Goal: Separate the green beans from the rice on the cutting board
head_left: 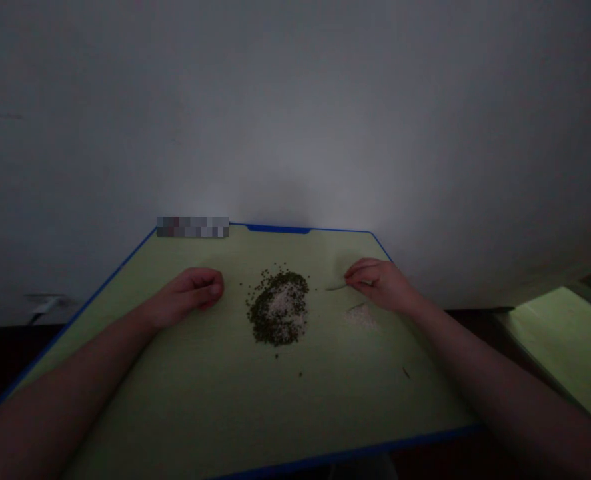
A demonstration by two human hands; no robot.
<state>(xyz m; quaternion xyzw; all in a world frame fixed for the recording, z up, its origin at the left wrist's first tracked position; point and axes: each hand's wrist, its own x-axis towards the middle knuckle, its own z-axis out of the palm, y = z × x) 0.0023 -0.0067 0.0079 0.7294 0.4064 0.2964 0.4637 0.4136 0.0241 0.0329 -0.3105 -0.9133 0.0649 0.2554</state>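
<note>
In the middle of the table lies a mixed pile of small dark green beans and pale grains point(280, 308), with loose beans scattered around its edge. To its left my left hand point(198, 288) rests on the tabletop in a loose fist, with nothing visible in it. My right hand point(372, 280) is to the right of the pile, fingertips pinched on a thin, slender tool point(336, 288) that points left, just above or on the table. Its exact kind is too dim to tell. Below that hand sits a smaller heap of pale grains point(362, 317), with a thin dark line at its upper edge.
The pale green table point(215, 407) has a blue rim and stands against a grey wall point(295, 120). A blurred-out strip point(192, 227) lies at the far left edge. One small dark sliver point(406, 373) is at the right. Another pale green table point(570, 340) stands farther right.
</note>
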